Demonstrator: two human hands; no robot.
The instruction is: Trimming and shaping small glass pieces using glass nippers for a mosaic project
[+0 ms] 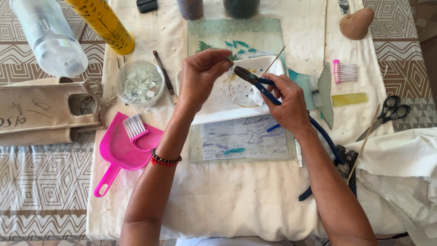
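1. My left hand [200, 75] pinches a small glass piece [230, 62], fingertips closed tight on it, up over the glass sheet [236, 27].
2. My right hand [287, 102] grips blue-handled pliers [255, 78], nose meeting the piece.
3. Bowl of glass chips [139, 83] near my left hand; pink dustpan [123, 150] just below it.

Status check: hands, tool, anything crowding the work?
Left hand pinches a small glass piece at the plier tips. Right hand grips blue-handled pliers. Glass sheet below; pink dustpan sits to the left.
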